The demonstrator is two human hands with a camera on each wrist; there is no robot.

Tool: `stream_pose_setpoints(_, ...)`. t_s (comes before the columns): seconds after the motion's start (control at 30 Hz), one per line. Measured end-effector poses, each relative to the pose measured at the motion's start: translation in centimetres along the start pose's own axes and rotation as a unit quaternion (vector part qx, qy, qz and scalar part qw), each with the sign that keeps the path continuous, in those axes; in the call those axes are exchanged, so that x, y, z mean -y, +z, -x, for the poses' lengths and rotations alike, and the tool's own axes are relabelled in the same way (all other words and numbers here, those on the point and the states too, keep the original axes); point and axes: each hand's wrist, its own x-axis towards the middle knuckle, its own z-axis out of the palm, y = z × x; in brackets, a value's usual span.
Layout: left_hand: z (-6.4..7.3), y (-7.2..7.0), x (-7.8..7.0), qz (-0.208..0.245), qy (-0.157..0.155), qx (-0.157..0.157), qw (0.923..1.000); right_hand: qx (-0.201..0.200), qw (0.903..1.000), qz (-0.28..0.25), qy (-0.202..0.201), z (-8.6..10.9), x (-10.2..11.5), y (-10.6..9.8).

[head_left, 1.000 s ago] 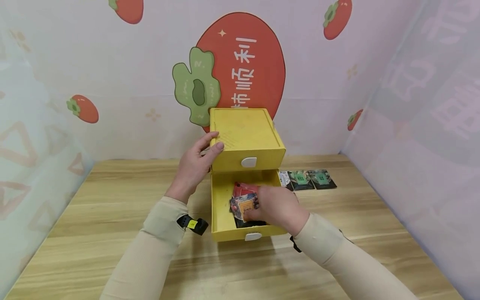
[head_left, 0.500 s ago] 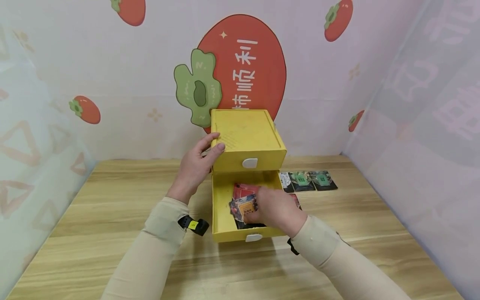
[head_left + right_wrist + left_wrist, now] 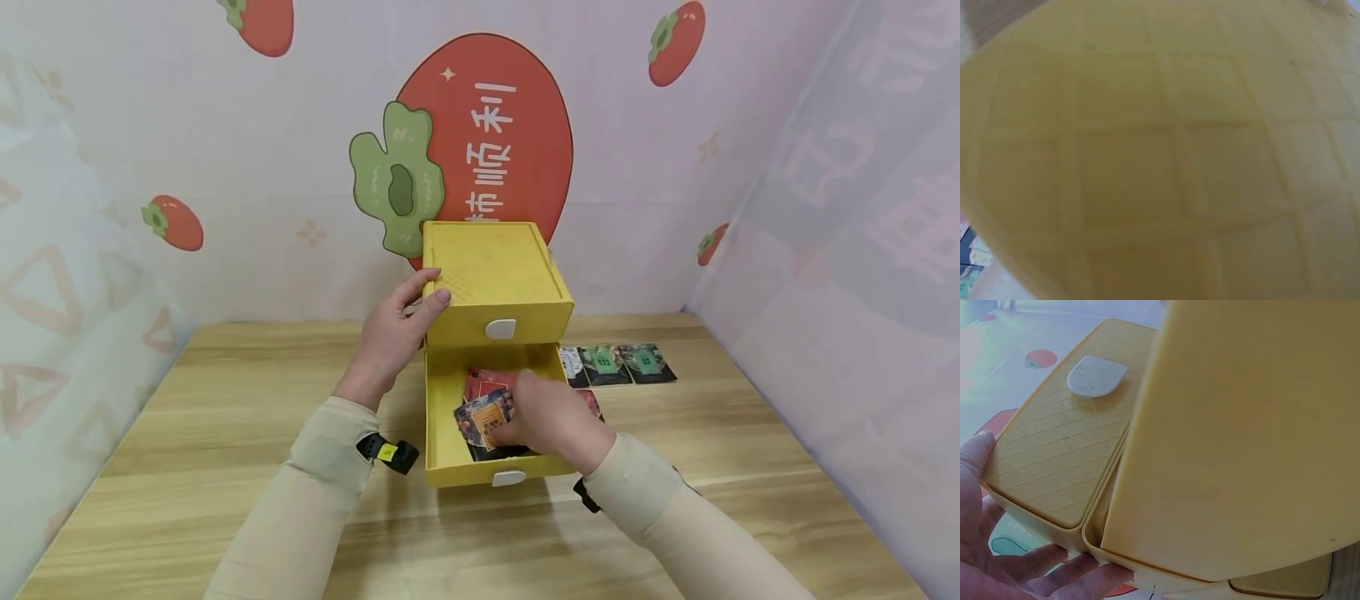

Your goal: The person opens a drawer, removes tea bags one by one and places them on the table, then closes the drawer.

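Observation:
My left hand [image 3: 390,342] grips the left upper edge of a yellow two-drawer box [image 3: 495,262], its thumb by the front corner. In the left wrist view, several fingers [image 3: 1047,556] lie along the box's side. The lower drawer [image 3: 442,433] is pulled out; the upper drawer [image 3: 457,321] is closed. Inside the lower drawer, my right hand [image 3: 558,417] pinches a flat square packet with an orange label [image 3: 480,421], thumb on its face. A red packet [image 3: 483,383] lies behind it. The drawer front [image 3: 1129,175] fills the right wrist view and hides that hand.
Several flat printed packets [image 3: 647,363] lie in a row on the wooden table [image 3: 247,400], right of the box. Another red one [image 3: 591,403] shows at the drawer's right side. A wall with persimmon prints [image 3: 300,167] stands behind.
The orange-labelled packet has shifted slightly left and down and turned a little under my right thumb. My left hand stays on the box. The head view has tilted up slightly.

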Motion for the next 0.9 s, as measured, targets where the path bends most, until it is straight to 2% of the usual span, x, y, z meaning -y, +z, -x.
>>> stream_pose_setpoints(0.13, 0.1, 0.0, 0.1, 0.000, 0.000, -0.001, 1.0000, -0.008, 0.9991, -0.025, -0.032, 0.1, -0.4, -0.1)
stream_pose_setpoints(0.27, 0.2, 0.0, 0.1, -0.001, 0.002, 0.000, 1.0000, -0.008, 0.9942, -0.084, -0.067, 0.4, -1.0, -0.4)
stream_pose_setpoints(0.5, 0.0, -0.1, 0.0, -0.002, 0.005, 0.002, 1.0000, -0.011, 0.9711, -0.211, -0.112, 1.3, -2.4, -1.5)
stream_pose_setpoints(0.7, -0.1, -0.1, 0.2, -0.005, 0.002, 0.001, 1.0000, -0.034, 0.9535, -0.281, -0.104, 1.8, -3.6, -2.4)
stream_pose_setpoints(0.9, 0.0, 0.1, 0.3, -0.007, -0.002, 0.000, 1.0000, -0.053, 0.9481, -0.304, -0.078, 2.4, -4.9, -3.4)
